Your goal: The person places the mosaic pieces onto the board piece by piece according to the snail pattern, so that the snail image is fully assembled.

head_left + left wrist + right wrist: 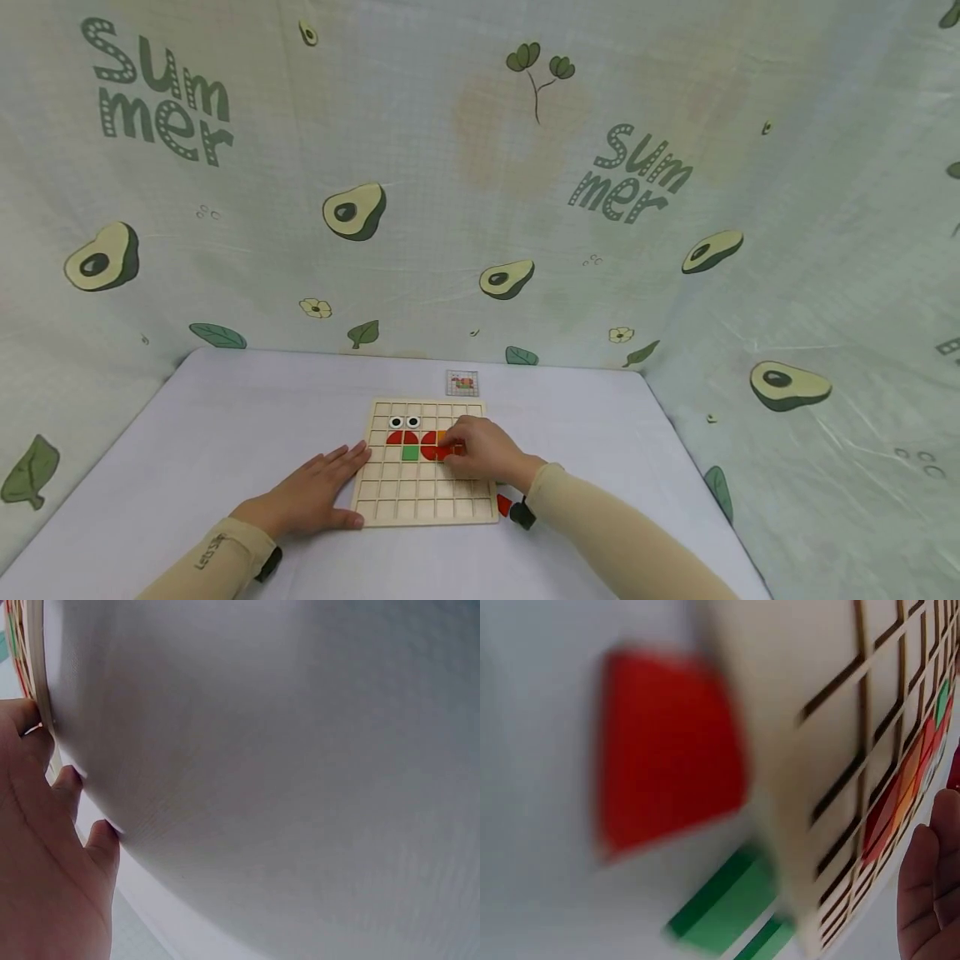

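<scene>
So there's a wooden grid board [423, 492] lying flat on a white table [225, 417], pretty much dead centre in front of the person. The left hand [318, 496] is flat on the table with fingers straight, pressed up against the board's left edge, fingertips just touching the frame near the upper-left part; the left wrist view shows the same thing, fingers [67, 784] butted against the board's side, holding nothing. The right hand [483, 450] is over the right side of the board with fingers curled down on a red piece [444, 452] in the third row. That piece sits right under the fingertips, at the left front of the hand, next to a red round shape [429, 446] already in the grid. Looks like a pinch, though the fingers hide most of the piece so I can't tell how tight it is. Also on the board: two googly eyes [405, 422] in the top rows, a red semicircle pair [402, 437] below them, a green square [409, 453] under that. Off the board's lower right corner, by the right wrist, there's a loose red piece [504, 504] on the table, and the right wrist view shows it up close with green pieces [727, 907] beside it. A small picture card [462, 382] lies just beyond the board's far edge.
</scene>
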